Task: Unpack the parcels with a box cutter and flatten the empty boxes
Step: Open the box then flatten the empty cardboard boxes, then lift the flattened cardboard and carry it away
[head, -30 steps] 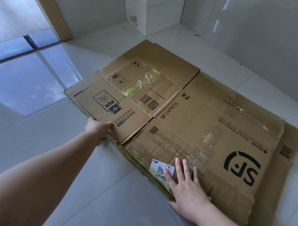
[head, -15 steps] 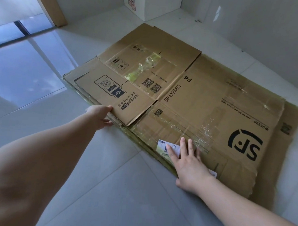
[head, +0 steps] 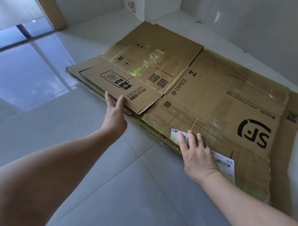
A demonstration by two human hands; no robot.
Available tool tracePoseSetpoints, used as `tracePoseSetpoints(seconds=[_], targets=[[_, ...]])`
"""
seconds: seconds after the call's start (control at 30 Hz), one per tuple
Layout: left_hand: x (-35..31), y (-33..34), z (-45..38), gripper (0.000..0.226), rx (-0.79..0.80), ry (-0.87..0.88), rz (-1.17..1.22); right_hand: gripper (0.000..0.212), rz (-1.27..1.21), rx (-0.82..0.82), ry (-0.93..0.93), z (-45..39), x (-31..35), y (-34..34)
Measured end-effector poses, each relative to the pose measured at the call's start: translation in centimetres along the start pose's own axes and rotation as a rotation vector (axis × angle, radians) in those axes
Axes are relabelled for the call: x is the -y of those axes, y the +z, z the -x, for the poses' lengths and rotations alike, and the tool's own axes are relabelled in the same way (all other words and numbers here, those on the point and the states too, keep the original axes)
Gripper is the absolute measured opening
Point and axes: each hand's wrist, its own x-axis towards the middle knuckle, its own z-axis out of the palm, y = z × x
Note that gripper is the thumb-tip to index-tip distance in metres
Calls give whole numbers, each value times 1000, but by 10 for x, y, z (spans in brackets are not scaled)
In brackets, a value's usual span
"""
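A stack of flattened cardboard boxes lies on the tiled floor. Uppermost on the left is a smaller flattened box (head: 147, 67) with QR codes and yellow-green tape. Beside it, the large flattened SF Express box (head: 223, 99) covers the right of the stack. My left hand (head: 114, 111) touches the smaller box's near edge with straight fingers, thumb up against the cardboard. My right hand (head: 197, 155) rests flat on the large box's near edge. It partly covers a white shipping label (head: 226, 166).
A white carton (head: 133, 5) stands in the far corner between pale walls. A wooden door frame (head: 48, 7) and a glass door's floor track are at the far left. Glossy floor tiles (head: 106, 179) spread in front of the stack.
My left hand's fingers have uncurled from the smaller box's edge and now lie straight against it. My right hand stays flat on the label. The view has shifted back slightly.
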Motion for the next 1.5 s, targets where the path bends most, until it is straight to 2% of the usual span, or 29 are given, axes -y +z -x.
tracePoseSetpoints(seconds=[0.1, 0.17, 0.27, 0.33, 0.4, 0.47, 0.5, 0.57, 0.6, 0.73, 0.87, 1.0, 1.13, 1.23, 1.3, 1.5], targets=[[-13, -7, -9, 83, -153, 80, -279, 89, 16, -31, -24, -4, -5, -26], [-25, -18, -18, 78, -258, 201, -467, 82, -17, -66, -104, -2, -21, -47], [-49, -33, -34, 62, -374, 534, -586, 73, -26, -83, -128, -2, -48, -87], [-69, -45, -48, 39, -434, 720, -571, 70, -10, -110, -111, -1, -63, -107], [-93, -63, -55, 18, -397, 767, -605, 71, 46, -129, -58, 0, -73, -124], [-117, -82, -54, 14, -364, 779, -643, 68, 96, -169, 13, 2, -87, -140], [-129, -91, -51, 15, -377, 801, -652, 61, 98, -195, 39, 4, -96, -149], [-152, -109, -45, 19, -411, 844, -655, 32, 97, -256, 78, 10, -119, -170], [-165, -118, -41, 21, -421, 857, -658, 26, 84, -288, 92, 12, -132, -183], [-228, -167, -23, 29, -406, 828, -632, 26, 37, -360, 131, 28, -175, -253], [-304, -256, 8, 30, -423, 765, -653, 25, 9, -431, 116, 60, -209, -358], [-382, -372, 47, 26, -415, 690, -702, 25, -20, -409, 55, 99, -243, -486], [-452, -506, 100, 23, -322, 562, -721, 22, -31, -377, -37, 141, -267, -633], [-495, -615, 149, 26, -298, 456, -729, 39, -14, -380, -138, 177, -279, -753], [-519, -684, 187, 28, -306, 397, -711, 45, 10, -402, -210, 201, -281, -831], [-570, -855, 293, 29, -417, 306, -618, 31, 116, -427, -448, 251, -270, -1031]])
